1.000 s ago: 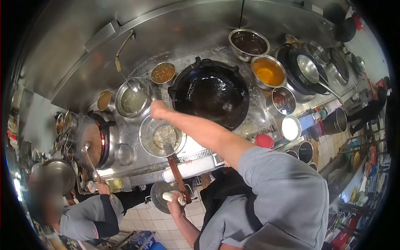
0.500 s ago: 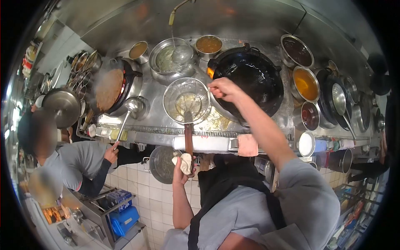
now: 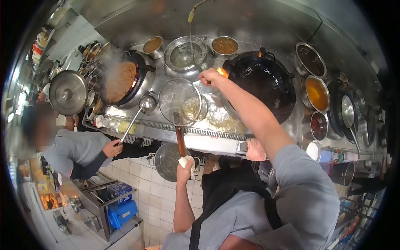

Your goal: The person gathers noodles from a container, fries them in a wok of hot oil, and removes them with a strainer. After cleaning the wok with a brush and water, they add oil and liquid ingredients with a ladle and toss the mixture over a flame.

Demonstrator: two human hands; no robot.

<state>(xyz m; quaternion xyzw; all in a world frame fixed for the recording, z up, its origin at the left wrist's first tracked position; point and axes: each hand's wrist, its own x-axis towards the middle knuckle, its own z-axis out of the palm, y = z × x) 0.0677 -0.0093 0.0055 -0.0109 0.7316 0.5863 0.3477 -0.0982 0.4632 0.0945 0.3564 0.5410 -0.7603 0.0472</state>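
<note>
Left hand [image 3: 186, 164] is wrapped around the wooden handle of the wire strainer [image 3: 180, 101] with a cloth, holding it level above the steel counter [image 3: 216, 143], just left of the big black wok [image 3: 261, 85]. Right hand [image 3: 211, 76] is closed on a thin tool at the wok's left rim, near a small flame. Looks like the straining step; I'd guess the next move needs a steady strainer and care around that flame.

1. The grip end of the strainer handle [image 3: 180, 141] is hidden by a white cloth [image 3: 186, 161] wrapped in the left hand [image 3: 184, 168].
2. What the right hand [image 3: 211, 76] grasps cannot be told.
3. The pots at the right edge [image 3: 361, 121] are cut off and darkened.
</note>
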